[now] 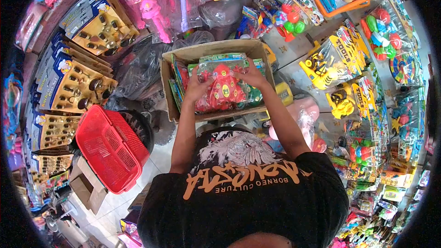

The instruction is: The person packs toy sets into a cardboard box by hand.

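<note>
Red rocket-shaped plastic toy in clear packaging [223,87], centre of frame, resting atop packets in open brown cardboard box [174,105]. Left hand [198,86] gripping packet's left edge, fingers curled on it; right hand [251,74] clasping upper right corner, fingers bent over top. Step judged: lifting or seating packet in box; next move likely calls for level two-handed hold. Red plastic basket [110,147] lower left; yellow tool-set packs [333,62] right.

Location: toy shop. Indicators: packaged toys [349,59] in clear bags cover the floor and shelves; carded sets [76,85] hang in overlapping rows; a red shopping basket [110,149] stands nearby; a carton [213,50] holds bagged stock.
</note>
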Motion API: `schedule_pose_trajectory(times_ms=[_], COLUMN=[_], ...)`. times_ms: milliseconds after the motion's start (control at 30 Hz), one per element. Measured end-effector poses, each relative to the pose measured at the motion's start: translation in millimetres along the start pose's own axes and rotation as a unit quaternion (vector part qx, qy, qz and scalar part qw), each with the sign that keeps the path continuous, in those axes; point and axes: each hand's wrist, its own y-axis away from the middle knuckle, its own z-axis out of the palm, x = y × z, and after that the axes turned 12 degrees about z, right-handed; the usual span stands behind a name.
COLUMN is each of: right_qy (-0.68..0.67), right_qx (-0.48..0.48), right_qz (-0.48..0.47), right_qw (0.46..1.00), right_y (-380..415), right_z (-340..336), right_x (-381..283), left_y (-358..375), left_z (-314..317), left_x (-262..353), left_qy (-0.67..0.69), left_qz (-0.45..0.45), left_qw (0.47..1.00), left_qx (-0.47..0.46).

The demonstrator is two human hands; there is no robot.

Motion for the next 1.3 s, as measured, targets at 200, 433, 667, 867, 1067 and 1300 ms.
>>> schedule_pose_trajectory(times_ms=[200, 433, 667, 867, 1067, 1300], right_qy=[0.046, 0.028, 0.181, 0.278, 0.27, 0.285], right_qx=[0.086, 0.123, 0.231, 0.243, 0.253, 0.247], right_qz=[-0.025, -0.024, -0.082, -0.11, -0.12, -0.113], right_qw=[0.995, 0.992, 0.953, 0.923, 0.921, 0.919], right_y=[-35.3, -26.9, 8.4, 13.2, 13.0, 7.1], right_z=[3.8, 9.1, 16.4, 45.4, 53.5, 51.5], right_x=[40.8, 43.3, 27.6, 42.7, 53.4, 57.8], left_y=[-11.4, -9.1, -1.1, 13.3, 13.7, 9.7], left_z=[-15.1, -2.9, -3.4, 7.4, 12.6, 11.7], left_x=[-35.6, -44.4, -51.2, -22.4, -22.2, -29.8], left_qy=[-0.247, -0.301, -0.336, -0.356, -0.405, -0.402], left_qz=[0.032, 0.079, 0.108, 0.099, 0.076, 0.101], left_qw=[0.968, 0.95, 0.935, 0.929, 0.911, 0.91], left_qx=[-0.017, 0.028, 0.031, 0.002, 0.01, 0.005])
